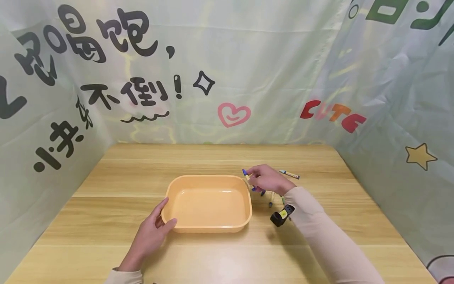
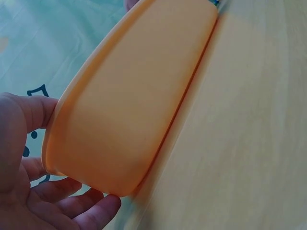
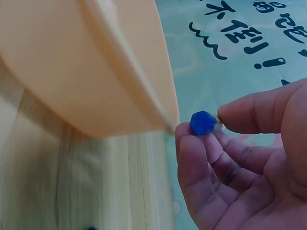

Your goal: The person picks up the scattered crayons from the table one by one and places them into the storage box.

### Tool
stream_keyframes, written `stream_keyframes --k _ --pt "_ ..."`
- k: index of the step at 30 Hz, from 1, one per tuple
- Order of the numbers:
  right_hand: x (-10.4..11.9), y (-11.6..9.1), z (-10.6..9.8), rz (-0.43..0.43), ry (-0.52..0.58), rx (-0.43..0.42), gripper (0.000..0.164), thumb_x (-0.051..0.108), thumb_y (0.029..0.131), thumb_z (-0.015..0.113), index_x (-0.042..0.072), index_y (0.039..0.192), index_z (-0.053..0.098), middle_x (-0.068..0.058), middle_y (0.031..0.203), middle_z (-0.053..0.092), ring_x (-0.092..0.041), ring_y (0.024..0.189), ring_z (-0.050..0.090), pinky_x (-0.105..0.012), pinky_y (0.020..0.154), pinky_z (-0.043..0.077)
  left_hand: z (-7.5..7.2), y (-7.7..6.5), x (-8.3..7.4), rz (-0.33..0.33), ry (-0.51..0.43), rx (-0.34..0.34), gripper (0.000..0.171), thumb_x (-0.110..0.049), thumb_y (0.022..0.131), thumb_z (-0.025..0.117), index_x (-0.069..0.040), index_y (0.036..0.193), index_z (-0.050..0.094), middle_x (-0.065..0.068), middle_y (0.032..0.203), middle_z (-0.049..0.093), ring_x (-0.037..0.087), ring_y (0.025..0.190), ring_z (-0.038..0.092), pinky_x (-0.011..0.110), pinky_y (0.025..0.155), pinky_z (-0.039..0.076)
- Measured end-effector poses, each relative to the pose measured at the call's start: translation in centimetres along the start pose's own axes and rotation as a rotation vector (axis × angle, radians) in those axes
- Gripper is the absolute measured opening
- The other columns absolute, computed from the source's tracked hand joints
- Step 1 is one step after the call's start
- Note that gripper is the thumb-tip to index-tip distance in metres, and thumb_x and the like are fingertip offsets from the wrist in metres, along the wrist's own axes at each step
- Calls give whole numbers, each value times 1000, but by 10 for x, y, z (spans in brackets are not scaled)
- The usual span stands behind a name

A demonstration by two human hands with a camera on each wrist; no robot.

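A shallow orange plastic basin (image 1: 209,228) sits on the wooden table, and its inside shows no contents. My left hand (image 1: 151,232) holds its near left corner, thumb at the rim and fingers against the outer wall, as the left wrist view also shows. At the basin's far right corner, my right hand (image 1: 267,179) pinches a blue crayon (image 1: 247,177) with a pale wrapper, between thumb and fingers. In the right wrist view the crayon's blue end (image 3: 202,123) points at the camera, just beside the basin's rim (image 3: 144,103).
Several more crayons lie right of the basin, partly hidden by the right hand: one pale-wrapped crayon (image 1: 290,174) farther back, another crayon (image 1: 271,199) nearer. A black wrist camera (image 1: 282,215) hangs below the right sleeve. Printed cloth (image 1: 276,79) walls the table's back and sides.
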State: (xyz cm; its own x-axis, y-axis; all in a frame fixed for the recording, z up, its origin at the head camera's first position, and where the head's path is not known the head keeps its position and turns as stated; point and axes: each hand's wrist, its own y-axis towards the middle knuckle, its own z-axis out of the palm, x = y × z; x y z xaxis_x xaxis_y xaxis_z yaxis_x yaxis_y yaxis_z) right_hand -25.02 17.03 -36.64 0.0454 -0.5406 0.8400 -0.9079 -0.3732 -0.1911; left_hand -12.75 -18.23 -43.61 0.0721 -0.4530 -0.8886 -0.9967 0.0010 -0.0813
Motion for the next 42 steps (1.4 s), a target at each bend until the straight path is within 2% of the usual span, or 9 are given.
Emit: stream_keyframes --k 4,10,18,21,22,27,31,38,42 --pt "5 7 4 -5 14 41 39 5 91 55 -8 128 50 -12 86 57 -18 70 56 -33 66 54 0 0 0 -5 7 5 74 -35 91 69 -24 153 30 -1 68 34 11 56 33 24 48 33" --pt "14 14 9 4 44 108 40 3 91 58 -9 128 49 -12 85 56 -20 70 57 -36 69 55 -1 0 0 -8 3 5 74 -33 91 68 -26 153 29 -1 68 35 10 56 34 24 47 34" --pt "28 23 18 33 39 173 37 1 90 59 -9 125 51 -8 74 56 -17 62 57 -32 63 55 -1 1 2 -5 13 -2 72 -33 92 68 -28 153 30 -1 67 35 10 56 34 24 48 34" --pt "31 27 24 47 36 176 36 -1 89 59 -9 123 53 -7 70 54 -15 60 56 -31 62 55 -1 1 2 -9 16 -6 72 -34 92 68 -29 153 30 2 71 40 11 60 38 24 51 37" --pt "32 29 26 49 32 175 36 -2 88 59 -9 123 53 -7 69 54 -15 59 56 -31 61 55 -1 1 2 2 24 -10 72 -34 92 68 -28 153 30 2 77 46 11 64 42 24 55 40" --pt "35 35 35 68 2 181 35 -2 86 61 -7 120 56 -7 70 56 -15 60 58 -33 62 57 0 0 2 5 23 -6 73 -36 91 68 -27 153 30 3 78 47 11 65 43 25 57 41" --pt "34 39 41 73 -23 190 33 -2 85 62 -5 118 57 -10 74 60 -16 60 60 -36 63 57 1 0 3 6 11 6 73 -35 92 68 -26 153 29 1 73 39 12 60 38 26 53 38" --pt "36 46 52 93 -81 214 28 -2 86 65 -2 113 61 -11 89 61 -16 61 62 -30 58 56 1 0 5 9 17 13 73 -36 92 67 -25 153 28 0 68 36 10 55 33 25 48 35" --pt "39 51 58 129 -155 256 29 0 86 66 0 115 62 -10 89 62 -16 63 64 -28 57 55 0 -1 4 16 28 15 73 -36 93 66 -24 154 28 -1 66 34 9 54 33 25 48 34"
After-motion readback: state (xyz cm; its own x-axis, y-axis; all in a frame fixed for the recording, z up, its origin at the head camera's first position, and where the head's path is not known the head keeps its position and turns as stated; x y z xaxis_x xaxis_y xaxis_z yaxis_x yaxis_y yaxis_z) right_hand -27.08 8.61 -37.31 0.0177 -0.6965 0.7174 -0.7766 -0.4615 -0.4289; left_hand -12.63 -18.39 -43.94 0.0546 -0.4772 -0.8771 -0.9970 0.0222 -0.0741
